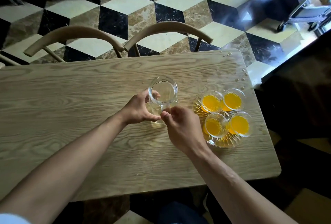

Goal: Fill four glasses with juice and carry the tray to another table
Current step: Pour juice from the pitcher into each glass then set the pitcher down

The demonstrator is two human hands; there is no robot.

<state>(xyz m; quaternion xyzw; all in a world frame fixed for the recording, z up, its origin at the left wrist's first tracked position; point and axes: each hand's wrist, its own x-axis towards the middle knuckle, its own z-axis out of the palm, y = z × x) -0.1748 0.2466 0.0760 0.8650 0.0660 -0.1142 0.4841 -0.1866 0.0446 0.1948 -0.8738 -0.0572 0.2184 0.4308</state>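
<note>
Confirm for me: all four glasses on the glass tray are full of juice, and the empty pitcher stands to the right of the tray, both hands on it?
Not quite. The head view shows the empty pitcher standing left of the glass tray, not right. The rest holds: four glasses hold juice, and the left hand and right hand are on the pitcher.

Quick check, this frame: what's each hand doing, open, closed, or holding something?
Left hand: curled round the side of the empty glass pitcher, holding it.
Right hand: fingers curled at the pitcher's handle; an actual grip cannot be told.
</note>
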